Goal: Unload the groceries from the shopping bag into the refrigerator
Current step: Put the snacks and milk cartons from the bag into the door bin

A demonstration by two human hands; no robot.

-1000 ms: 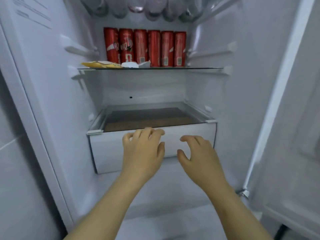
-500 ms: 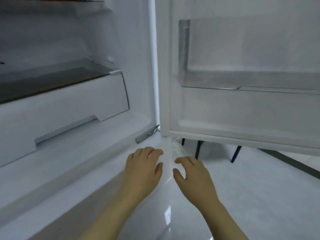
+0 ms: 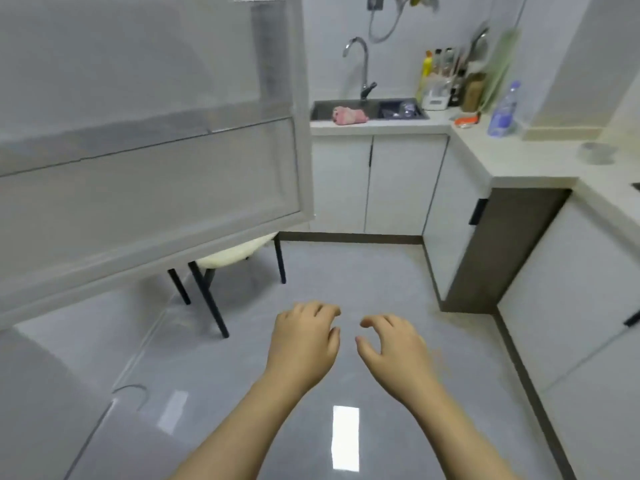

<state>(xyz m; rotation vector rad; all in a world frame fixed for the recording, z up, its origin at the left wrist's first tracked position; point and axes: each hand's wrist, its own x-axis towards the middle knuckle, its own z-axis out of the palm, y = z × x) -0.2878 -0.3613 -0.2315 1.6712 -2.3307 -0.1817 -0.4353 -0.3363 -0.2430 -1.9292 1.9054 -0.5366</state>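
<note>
Grey glossy floor tiles (image 3: 381, 271) filled the middle of the kitchen, with a bright reflection of a light near the bottom edge. At the left the refrigerator door (image 3: 138, 209) stood swung open, its inner side facing the camera, with a clear door shelf (image 3: 173, 147) across it. A stool (image 3: 235, 258) with a pale seat and black legs stood on the floor just behind the door's lower edge. Along the far wall ran white cabinets (image 3: 398, 185) under a pale bench (image 3: 519, 157) that turned the corner to the right. A sink (image 3: 322, 112) was set into it below a curved tap (image 3: 360, 64), and a pink cloth (image 3: 349, 116) lay over the sink's front rim. Several bottles (image 3: 440, 71) stood in the corner, and a clear water bottle (image 3: 504, 110) stood apart from them. Both hands hung side by side above the floor, close but not touching: the left hand (image 3: 304, 344) and the right hand (image 3: 398, 351) each had loosely curled fingers and held nothing.
</note>
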